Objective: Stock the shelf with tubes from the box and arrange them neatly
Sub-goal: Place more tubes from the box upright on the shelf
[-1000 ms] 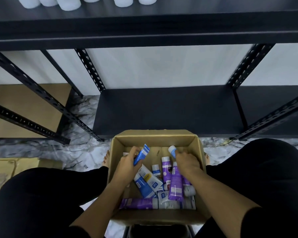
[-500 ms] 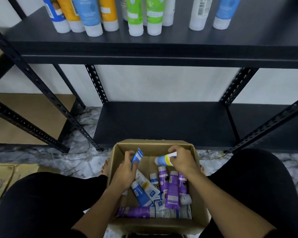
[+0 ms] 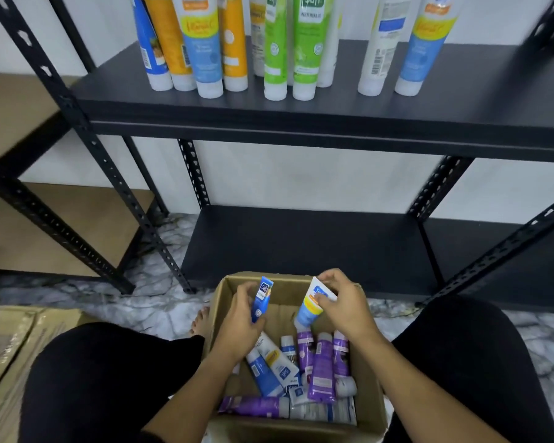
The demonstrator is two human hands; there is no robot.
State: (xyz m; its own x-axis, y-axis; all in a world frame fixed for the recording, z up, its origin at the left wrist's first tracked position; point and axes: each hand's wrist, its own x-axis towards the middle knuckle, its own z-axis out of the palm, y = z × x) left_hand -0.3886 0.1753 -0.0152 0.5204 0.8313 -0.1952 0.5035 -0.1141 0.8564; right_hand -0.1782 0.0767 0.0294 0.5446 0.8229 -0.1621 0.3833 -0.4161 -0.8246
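Cardboard was the box [image 3: 219,306] between your knees, and it was far from emptied: a jumble of purple tubes [image 3: 321,369], blue-and-white ones and a few small ones lay loose on its floor. On the upper shelf [image 3: 301,107], far from you, a row of tubes [image 3: 205,46] already stood cap-down, orange, blue, green and white, fairly tight on the left, with a gap before the two at the right. The lower shelf [image 3: 301,247], just beyond the box, held nothing that showed. So I judged you partway through, with most of the box's load left to go up and the row left to straighten.

Your left hand [image 3: 240,324] was curled round a slim blue tube [image 3: 262,298], gripping its lower half so the top stood clear above your fingers. Your right hand [image 3: 343,306] pinched a white, yellow and blue tube [image 3: 312,306] near its crimped end, cap pointing down into the box. Both tubes hung just above the pile, well below the upper shelf.
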